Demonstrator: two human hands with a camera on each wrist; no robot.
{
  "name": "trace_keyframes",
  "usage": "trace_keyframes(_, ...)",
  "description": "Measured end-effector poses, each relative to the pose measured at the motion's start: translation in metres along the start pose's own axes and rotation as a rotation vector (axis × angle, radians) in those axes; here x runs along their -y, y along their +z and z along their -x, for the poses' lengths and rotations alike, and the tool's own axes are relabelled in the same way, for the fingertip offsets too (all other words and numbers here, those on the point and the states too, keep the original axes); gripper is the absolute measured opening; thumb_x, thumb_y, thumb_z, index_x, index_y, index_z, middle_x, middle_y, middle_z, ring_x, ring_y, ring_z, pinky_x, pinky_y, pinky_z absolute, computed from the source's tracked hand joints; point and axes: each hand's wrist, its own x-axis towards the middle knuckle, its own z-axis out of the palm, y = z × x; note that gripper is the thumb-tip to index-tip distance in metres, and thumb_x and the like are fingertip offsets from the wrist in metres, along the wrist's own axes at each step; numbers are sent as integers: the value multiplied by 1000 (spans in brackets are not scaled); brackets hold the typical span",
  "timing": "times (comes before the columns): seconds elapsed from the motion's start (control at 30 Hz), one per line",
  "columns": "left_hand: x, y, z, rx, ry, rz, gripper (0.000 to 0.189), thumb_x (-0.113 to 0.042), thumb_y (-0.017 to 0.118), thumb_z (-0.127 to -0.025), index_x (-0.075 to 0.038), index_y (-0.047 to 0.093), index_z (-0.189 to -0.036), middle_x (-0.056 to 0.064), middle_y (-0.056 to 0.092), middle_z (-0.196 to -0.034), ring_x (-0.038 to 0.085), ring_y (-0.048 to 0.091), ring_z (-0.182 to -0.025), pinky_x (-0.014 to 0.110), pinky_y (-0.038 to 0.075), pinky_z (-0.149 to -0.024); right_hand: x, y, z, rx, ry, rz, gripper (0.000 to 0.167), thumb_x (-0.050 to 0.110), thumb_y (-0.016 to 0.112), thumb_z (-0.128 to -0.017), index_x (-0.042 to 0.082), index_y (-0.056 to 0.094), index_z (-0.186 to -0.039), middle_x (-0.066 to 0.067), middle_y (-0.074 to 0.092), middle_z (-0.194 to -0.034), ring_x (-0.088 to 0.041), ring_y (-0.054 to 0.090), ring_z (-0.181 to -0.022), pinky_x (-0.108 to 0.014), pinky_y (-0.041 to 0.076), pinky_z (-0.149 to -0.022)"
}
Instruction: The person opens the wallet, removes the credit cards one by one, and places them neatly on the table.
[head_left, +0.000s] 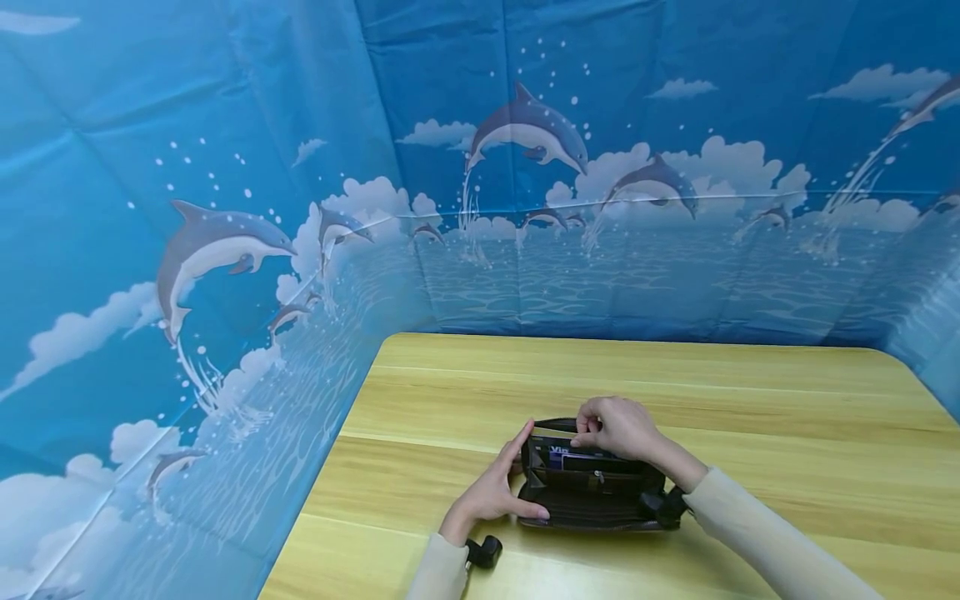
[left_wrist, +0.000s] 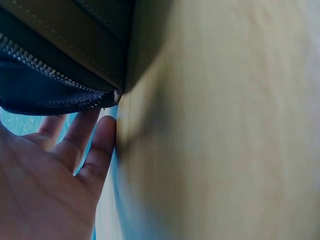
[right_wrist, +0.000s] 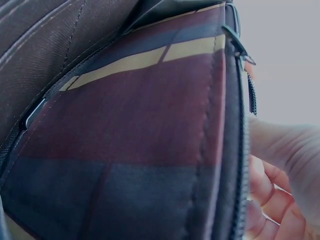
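A dark brown zip-around wallet (head_left: 600,500) lies spread apart on the table, its compartments facing up. My left hand (head_left: 491,492) holds its left end, thumb on the front edge and fingers reaching up along the back. In the left wrist view, those fingers (left_wrist: 102,145) lie by the zipped corner. A card marked "Vip" (head_left: 558,452) shows in the rear compartment. My right hand (head_left: 618,427) is over that compartment with curled fingers, thumb close above the cards; I cannot tell what is between the fingertips. The right wrist view shows a plaid-lined zipped divider (right_wrist: 145,115) before this hand.
The wallet stands on a light wood-grain table (head_left: 420,392) with rounded corners. Behind and left of it hangs a blue sheet (head_left: 480,275) printed with dolphins. A black wrist camera (head_left: 486,552) sits at the left wrist, close to the tabletop.
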Motion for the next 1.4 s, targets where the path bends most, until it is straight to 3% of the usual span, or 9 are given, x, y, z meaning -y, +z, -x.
trace_keyframes(0.1, -11, -3, 1, 11, 4, 12, 116, -5, 84, -70, -13, 3, -153, 20, 19, -147, 28, 41, -120, 45, 35, -101, -1, 0, 0, 12, -27, -5, 26, 31, 79, -78, 27, 55, -66, 14, 42, -55, -2, 37, -47, -23, 29, -45)
trace_keyframes(0.2, -13, -3, 1, 12, 5, 15, 116, -4, 84, -71, -11, 3, -153, 20, 21, -146, 27, 43, -120, 46, 35, -101, -3, 0, 0, 17, -54, -4, 26, 31, 78, -78, 28, 54, -67, 15, 41, -57, -2, 36, -49, -23, 28, -46)
trace_keyframes(0.43, 9, 2, -1, -15, 16, 18, 121, -3, 85, -68, -22, 3, -154, 13, 24, -146, 20, 45, -118, 42, 35, -101, -4, 0, 0, 20, -85, -25, 27, 31, 79, -77, 30, 53, -68, 15, 40, -58, -2, 37, -50, -23, 28, -46)
trace_keyframes(0.6, 22, 3, -3, -3, 19, 65, 122, -4, 85, -68, -27, 2, -153, 6, 38, -139, 19, 47, -118, 37, 37, -100, -3, -1, 0, 40, -76, -50, 26, 31, 79, -77, 29, 54, -68, 15, 41, -59, -2, 38, -51, -23, 30, -47)
trace_keyframes(0.87, 23, 2, -4, -4, -4, 103, 120, -5, 85, -69, -29, 2, -153, 3, 37, -140, 19, 47, -118, 36, 39, -98, -4, 0, 1, 56, -56, -97, 25, 30, 77, -79, 26, 55, -69, 13, 43, -60, -4, 38, -52, -24, 32, -50)
trace_keyframes(1.07, 15, 0, -3, 0, 2, 94, 119, -3, 84, -70, -21, 1, -153, 8, 37, -140, 20, 46, -117, 38, 37, -99, -7, 1, 1, 53, -25, -117, 26, 30, 76, -81, 23, 54, -69, 12, 44, -61, -4, 39, -52, -26, 34, -53)
trace_keyframes(1.23, 24, 1, -4, 2, -23, 90, 120, -6, 84, -70, -28, 1, -153, 3, 36, -142, 18, 46, -118, 36, 38, -98, -7, 2, 2, 30, -16, -137, 25, 32, 75, -82, 22, 55, -69, 12, 45, -62, -4, 38, -52, -26, 34, -54)
trace_keyframes(1.4, 25, 2, -4, -1, -18, 93, 119, -7, 84, -71, -28, 1, -153, 2, 36, -142, 18, 46, -118, 35, 38, -98, -9, 4, 3, 1, -22, -151, 24, 32, 74, -83, 23, 56, -69, 13, 46, -61, -4, 38, -51, -26, 35, -53)
